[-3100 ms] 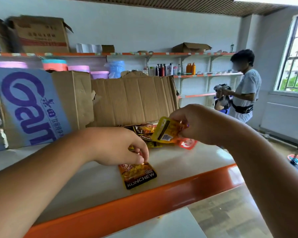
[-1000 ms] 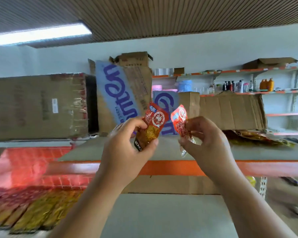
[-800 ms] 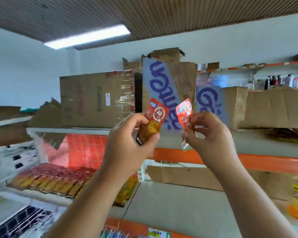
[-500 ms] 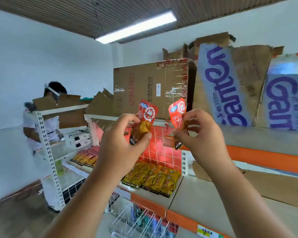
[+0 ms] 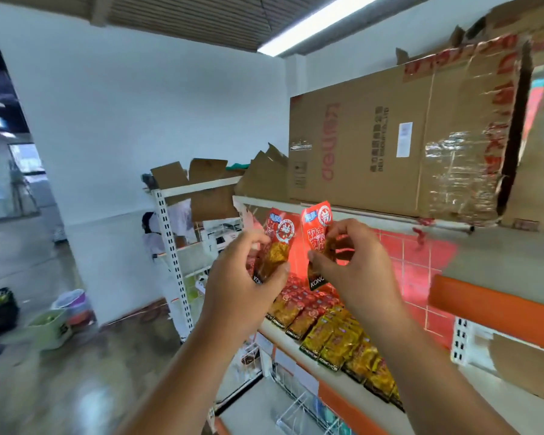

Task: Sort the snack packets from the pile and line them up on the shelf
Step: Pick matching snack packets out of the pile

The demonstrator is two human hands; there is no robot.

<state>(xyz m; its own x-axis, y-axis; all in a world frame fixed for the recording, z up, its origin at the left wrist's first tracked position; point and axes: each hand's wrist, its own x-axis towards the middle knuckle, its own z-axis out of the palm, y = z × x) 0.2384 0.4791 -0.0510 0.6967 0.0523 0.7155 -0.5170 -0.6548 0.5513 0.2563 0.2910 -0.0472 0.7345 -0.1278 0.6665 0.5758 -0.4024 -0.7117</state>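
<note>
My left hand (image 5: 245,277) grips a red snack packet (image 5: 278,243) upright, with more packet edges showing behind it in the same hand. My right hand (image 5: 352,265) pinches a second red packet (image 5: 316,233) by its lower part, close beside the first. Both packets are held in the air in front of a shelf board (image 5: 299,346). On that board lie rows of red packets (image 5: 296,306) and yellow packets (image 5: 343,340), side by side.
A big taped cardboard box (image 5: 405,146) stands on the shelf above. An orange shelf edge (image 5: 490,306) juts out at right. A white upright (image 5: 171,255) and a person (image 5: 157,237) stand behind it. Tubs (image 5: 57,318) sit on the floor at left. Wire baskets (image 5: 299,406) hang below.
The view has swung left from the top shelf with the pile to the shelf with lined-up packets. Both hands keep their packets and have come closer together.
</note>
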